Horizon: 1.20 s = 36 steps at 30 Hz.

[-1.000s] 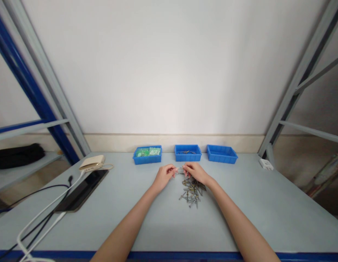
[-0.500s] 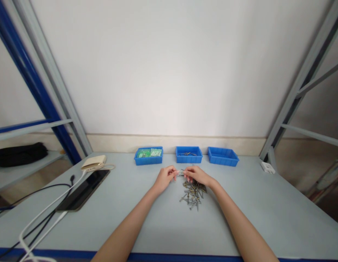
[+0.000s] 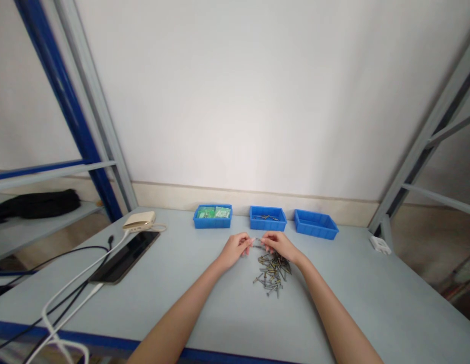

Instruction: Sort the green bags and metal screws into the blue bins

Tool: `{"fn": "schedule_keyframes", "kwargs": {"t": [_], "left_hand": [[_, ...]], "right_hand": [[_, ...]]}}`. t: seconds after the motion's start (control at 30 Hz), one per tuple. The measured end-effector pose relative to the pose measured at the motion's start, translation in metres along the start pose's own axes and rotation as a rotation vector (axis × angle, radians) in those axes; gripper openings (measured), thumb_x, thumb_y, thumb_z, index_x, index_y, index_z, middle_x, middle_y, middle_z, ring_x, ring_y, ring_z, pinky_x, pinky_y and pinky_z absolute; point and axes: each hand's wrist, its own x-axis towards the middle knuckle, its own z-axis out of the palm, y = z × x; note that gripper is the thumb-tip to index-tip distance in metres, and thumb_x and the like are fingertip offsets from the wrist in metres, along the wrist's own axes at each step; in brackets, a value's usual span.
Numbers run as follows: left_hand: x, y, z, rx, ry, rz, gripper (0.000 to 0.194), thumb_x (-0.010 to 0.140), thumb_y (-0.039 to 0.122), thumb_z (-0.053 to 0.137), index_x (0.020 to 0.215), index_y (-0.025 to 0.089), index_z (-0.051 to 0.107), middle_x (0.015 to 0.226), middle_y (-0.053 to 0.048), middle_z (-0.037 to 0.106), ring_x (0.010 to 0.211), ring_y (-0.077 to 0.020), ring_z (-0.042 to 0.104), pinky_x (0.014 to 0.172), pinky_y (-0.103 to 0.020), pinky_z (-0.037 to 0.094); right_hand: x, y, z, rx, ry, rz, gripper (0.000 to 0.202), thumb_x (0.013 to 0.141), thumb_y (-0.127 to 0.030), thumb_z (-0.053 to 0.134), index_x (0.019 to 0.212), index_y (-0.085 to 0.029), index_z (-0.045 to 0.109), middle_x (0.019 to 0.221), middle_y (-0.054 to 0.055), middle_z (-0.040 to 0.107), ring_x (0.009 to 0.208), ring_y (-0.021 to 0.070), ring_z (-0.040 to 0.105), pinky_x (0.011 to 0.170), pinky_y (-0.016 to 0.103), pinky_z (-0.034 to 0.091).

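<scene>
My left hand (image 3: 236,250) and my right hand (image 3: 279,244) meet above the table with thumbs and fingers pinched. Between their fingertips spans a thin metal screw (image 3: 259,246), with one hand at each end; its details are too small to make out. Just below my right hand lies a loose pile of long screws (image 3: 273,275), some grey and some brassy. Part of that pile is hidden by my right hand. Behind the hands stands a blue bin (image 3: 268,225) with several screws inside.
A blue bin (image 3: 212,223) with green-and-white packets stands left, another blue bin (image 3: 316,231) right. On the table's left are a black tablet (image 3: 124,258), a beige box-like device (image 3: 139,221) and cables (image 3: 63,283). A white adapter (image 3: 379,245) lies far right.
The whole view has shifted and tilted slightly with the head. My hands remain pinched together over the pile, and the gap between their fingertips looks a little different.
</scene>
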Motion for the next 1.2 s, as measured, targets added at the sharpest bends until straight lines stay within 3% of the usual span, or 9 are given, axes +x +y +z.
{"fn": "schedule_keyframes", "kwargs": {"t": [0.2,0.33,0.43,0.5,0.63,0.7,0.83,1.0,1.2], "left_hand": [[-0.009,0.002,0.003,0.252,-0.161,0.068,0.026,0.077,0.042,0.055,0.082,0.016,0.058,0.078,-0.003,0.06,0.071,-0.0144,0.054,0.064,-0.024,0.041],[-0.013,0.006,0.004,0.446,-0.189,0.132,0.018,0.079,0.034,0.055,0.084,0.017,0.058,0.086,-0.003,0.058,0.08,-0.0153,0.053,0.073,-0.025,0.04],[-0.014,0.007,0.004,0.513,-0.19,0.141,0.012,0.079,0.028,0.055,0.083,0.017,0.056,0.087,-0.003,0.057,0.081,-0.0153,0.052,0.073,-0.025,0.039],[-0.015,0.008,0.006,0.54,-0.189,0.143,0.011,0.079,0.027,0.054,0.085,0.018,0.055,0.086,-0.002,0.056,0.081,-0.0159,0.051,0.073,-0.025,0.039],[-0.016,0.009,0.01,0.566,-0.161,0.146,0.02,0.081,0.03,0.052,0.097,0.019,0.052,0.088,-0.003,0.057,0.083,-0.0179,0.052,0.075,-0.028,0.039],[-0.017,0.008,0.012,0.576,-0.155,0.175,0.02,0.082,0.029,0.051,0.1,0.019,0.051,0.093,-0.004,0.057,0.088,-0.0188,0.052,0.078,-0.029,0.039],[-0.016,0.007,0.013,0.599,-0.167,0.213,0.012,0.083,0.024,0.048,0.093,0.02,0.053,0.093,-0.004,0.058,0.087,-0.0185,0.052,0.077,-0.028,0.039],[-0.013,0.005,0.013,0.585,-0.165,0.206,0.011,0.082,0.018,0.044,0.086,0.019,0.054,0.086,-0.003,0.058,0.081,-0.017,0.053,0.072,-0.026,0.039],[-0.014,0.011,0.012,0.57,-0.156,0.135,0.017,0.083,0.022,0.047,0.099,0.019,0.049,0.086,-0.003,0.059,0.08,-0.0183,0.054,0.072,-0.027,0.039]], "right_hand": [[0.032,0.0,-0.018,-0.038,0.206,0.029,0.034,0.075,-0.049,0.051,0.071,-0.015,0.056,0.059,0.001,0.057,0.047,0.0103,0.048,0.048,0.022,0.038],[0.052,-0.009,-0.032,-0.292,0.403,0.142,0.032,0.082,-0.044,0.044,0.074,-0.016,0.058,0.064,0.002,0.061,0.044,0.0103,0.049,0.048,0.023,0.036],[0.047,-0.014,-0.032,-0.516,0.451,0.198,0.029,0.084,-0.041,0.044,0.081,-0.018,0.061,0.062,0.001,0.062,0.054,0.0133,0.054,0.051,0.023,0.033],[0.034,-0.012,-0.028,-0.586,0.415,0.144,0.027,0.084,-0.039,0.044,0.083,-0.019,0.062,0.06,0.0,0.062,0.06,0.0149,0.055,0.054,0.023,0.033],[0.001,-0.004,-0.016,-0.513,0.049,0.028,0.021,0.081,-0.033,0.049,0.083,-0.017,0.064,0.062,0.001,0.062,0.059,0.0144,0.054,0.055,0.023,0.035],[-0.011,-0.004,-0.014,-0.55,-0.056,0.025,0.015,0.077,-0.027,0.054,0.08,-0.017,0.065,0.067,0.002,0.063,0.061,0.0146,0.054,0.056,0.023,0.035],[-0.016,-0.008,-0.015,-0.704,-0.031,0.016,0.013,0.071,-0.02,0.06,0.082,-0.018,0.067,0.075,0.003,0.063,0.07,0.0157,0.055,0.061,0.024,0.035],[-0.012,-0.004,-0.011,-0.687,-0.095,0.018,0.008,0.069,-0.017,0.062,0.076,-0.018,0.067,0.074,0.002,0.062,0.07,0.0148,0.054,0.061,0.023,0.035],[-0.015,-0.005,-0.004,-0.735,-0.051,-0.024,0.011,0.073,-0.011,0.056,0.076,-0.016,0.065,0.084,0.005,0.064,0.079,0.0161,0.054,0.07,0.024,0.036]]}}
